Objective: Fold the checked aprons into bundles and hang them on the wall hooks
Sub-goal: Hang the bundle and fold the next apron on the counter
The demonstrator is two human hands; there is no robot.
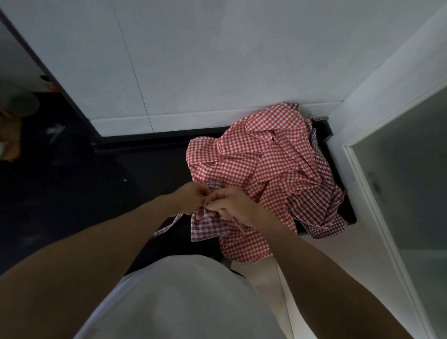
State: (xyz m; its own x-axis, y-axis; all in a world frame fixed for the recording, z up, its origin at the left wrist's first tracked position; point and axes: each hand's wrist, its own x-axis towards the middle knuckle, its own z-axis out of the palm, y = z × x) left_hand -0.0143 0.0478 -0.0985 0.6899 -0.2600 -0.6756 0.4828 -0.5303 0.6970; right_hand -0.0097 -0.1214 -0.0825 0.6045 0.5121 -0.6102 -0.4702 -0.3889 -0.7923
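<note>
A small folded bundle of dark purple checked apron (208, 227) hangs in front of me, with a strap trailing down to the left. My left hand (190, 197) and my right hand (230, 205) meet just above it, and both pinch its strap at the top. Behind them a crumpled pile of red checked aprons (259, 166) lies on a dark surface, with more purple checked cloth (316, 209) at its right side. No wall hook is in view.
A white wall (197, 63) rises behind the pile. A white door frame (376, 126) with a glass panel stands at the right. The dark floor (59, 185) spreads to the left, with blurred objects at the far left edge.
</note>
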